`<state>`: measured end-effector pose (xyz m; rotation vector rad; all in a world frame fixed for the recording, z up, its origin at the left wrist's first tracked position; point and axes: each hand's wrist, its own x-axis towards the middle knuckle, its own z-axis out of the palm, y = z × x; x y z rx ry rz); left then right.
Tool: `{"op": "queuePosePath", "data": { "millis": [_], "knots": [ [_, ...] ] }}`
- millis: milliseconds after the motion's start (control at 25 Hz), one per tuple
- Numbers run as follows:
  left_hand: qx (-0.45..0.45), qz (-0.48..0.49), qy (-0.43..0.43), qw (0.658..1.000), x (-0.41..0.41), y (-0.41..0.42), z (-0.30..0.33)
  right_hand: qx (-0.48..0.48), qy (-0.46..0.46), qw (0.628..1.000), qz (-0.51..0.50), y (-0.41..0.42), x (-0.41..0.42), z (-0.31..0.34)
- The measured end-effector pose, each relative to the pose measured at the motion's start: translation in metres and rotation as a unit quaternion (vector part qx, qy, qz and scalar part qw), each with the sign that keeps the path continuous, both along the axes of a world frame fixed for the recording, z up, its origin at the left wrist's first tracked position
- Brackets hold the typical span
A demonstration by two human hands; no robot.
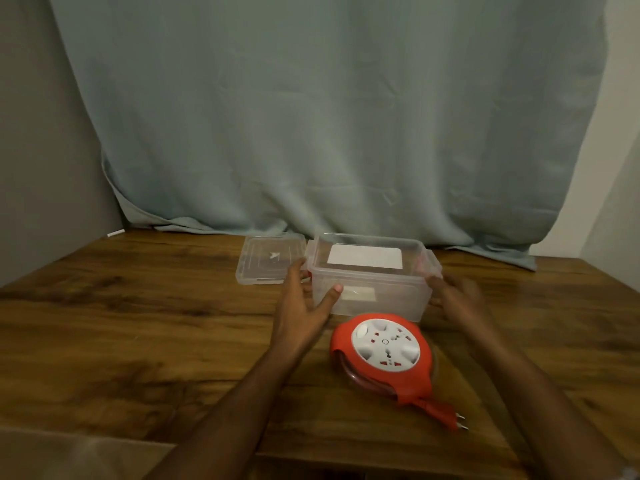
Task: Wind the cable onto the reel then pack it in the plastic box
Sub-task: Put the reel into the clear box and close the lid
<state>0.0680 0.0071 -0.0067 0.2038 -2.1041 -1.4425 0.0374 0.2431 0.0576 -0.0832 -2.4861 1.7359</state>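
Observation:
A clear plastic box [372, 275] stands open on the wooden table, a white label on its far wall. My left hand [304, 299] touches the box's left end, thumb against the front wall and fingers straight. My right hand [457, 294] is at the box's right end, by the red latch; it is blurred. In front of the box lies the red and white cable reel [382, 355] with the cable wound inside. Its red plug [446, 415] sticks out to the front right.
The box's clear lid [270, 259] lies flat to the left of the box. A pale blue curtain [329, 116] hangs behind the wooden table [138, 323]. The table's front edge runs near the bottom of the view.

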Motion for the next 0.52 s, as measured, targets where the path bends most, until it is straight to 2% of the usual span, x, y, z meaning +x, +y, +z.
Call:
{"op": "queuePosePath", "data": {
  "millis": [80,120,160,240,320,400,520],
  "knots": [
    [-0.044,0.002,-0.009,0.999,0.003,-0.001,-0.001,0.216,0.031,0.976,-0.032,0.002,0.017,-0.001],
    [-0.066,0.006,-0.007,0.998,0.004,-0.002,-0.001,0.286,0.065,0.955,-0.049,0.001,0.03,-0.001],
    [-0.087,0.012,-0.003,0.996,0.003,-0.002,-0.001,0.305,0.092,0.947,-0.047,-0.002,0.042,-0.001],
    [-0.121,0.021,0.005,0.992,0.001,-0.004,-0.002,0.267,0.094,0.959,0.02,-0.007,0.056,-0.005],
    [-0.134,0.018,0.012,0.991,0.0,-0.006,-0.002,0.315,0.022,0.944,0.1,-0.013,0.051,-0.015],
    [-0.137,-0.001,0.016,0.99,0.0,-0.005,-0.001,0.374,-0.042,0.917,0.128,-0.014,0.039,-0.016],
    [-0.125,-0.012,0.025,0.992,0.003,-0.003,0.0,0.278,-0.101,0.947,0.128,-0.01,0.022,-0.014]
  ]
}}
